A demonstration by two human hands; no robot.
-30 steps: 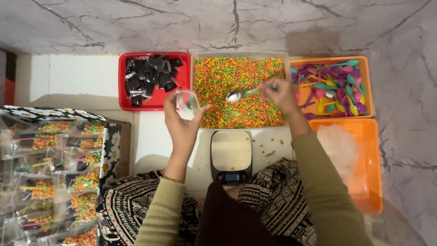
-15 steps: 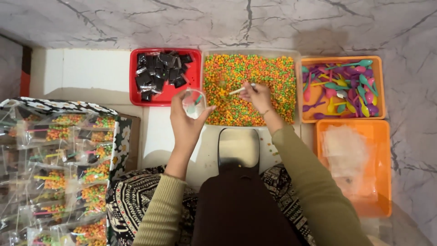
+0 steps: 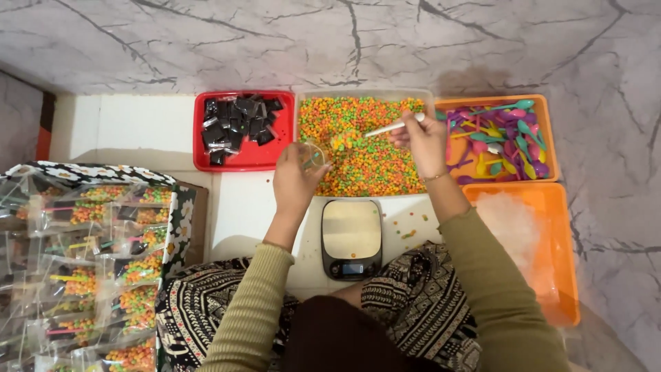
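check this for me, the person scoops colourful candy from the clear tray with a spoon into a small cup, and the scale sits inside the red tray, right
Not quite. In the head view the scale sits on the white surface in front of the clear tray, not in the red tray, which holds dark packets. The rest holds: the right hand holds the spoon, the left hand the small cup.

Seen from above, the person wears a ribbed, olive-green knit top with long sleeves that reach to the wrists, the cuffs snug and slightly gathered. The left hand (image 3: 296, 180) and the right hand (image 3: 421, 140) are bare, with no gloves. A thin bracelet circles the right wrist just above the cuff. The legs are covered by loose trousers in a black-and-white pattern of bands and zigzag motifs. A dark, maroon-brown cloth falls over the lap between the knees.
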